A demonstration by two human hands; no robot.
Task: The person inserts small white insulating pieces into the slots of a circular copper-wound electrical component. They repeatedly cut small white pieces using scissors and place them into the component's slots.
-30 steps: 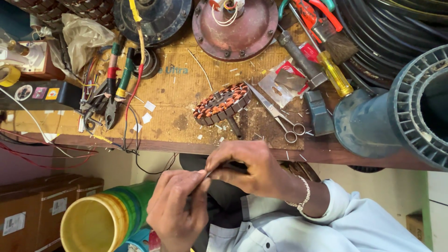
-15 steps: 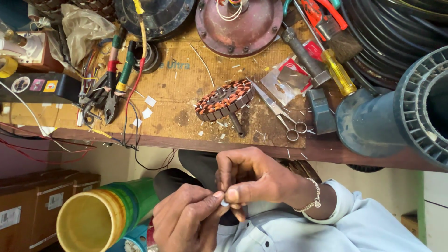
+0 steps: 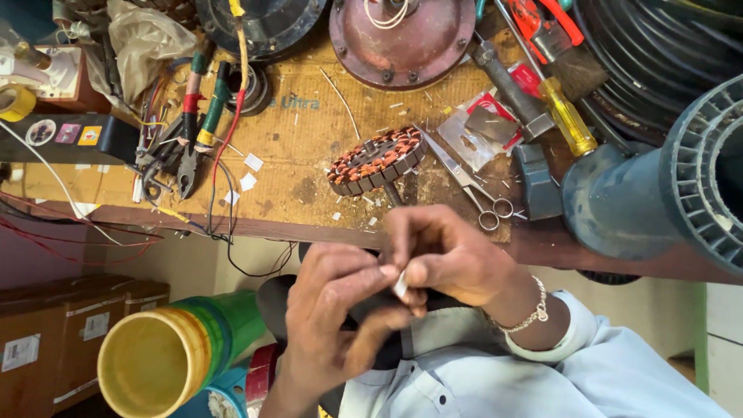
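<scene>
My left hand (image 3: 337,317) and my right hand (image 3: 445,259) meet in front of my chest, just below the workbench edge (image 3: 255,228). Together their fingertips pinch a small white slip (image 3: 400,286). A silver bracelet (image 3: 530,313) circles my right wrist above a light blue sleeve. On the bench just beyond my hands lies a round stator with copper windings (image 3: 377,160). Small scissors (image 3: 474,192) lie to its right.
Pliers and cutters with wires (image 3: 190,151) lie at the bench's left. A yellow-handled screwdriver (image 3: 567,118), a reddish round motor cover (image 3: 402,35) and a big blue-grey spool (image 3: 658,193) stand further back and right. A yellow-green bucket (image 3: 159,360) and cardboard boxes (image 3: 70,333) are below left.
My hands have risen slightly toward the bench edge and drawn closer together. The white slip now shows between the fingertips of both hands.
</scene>
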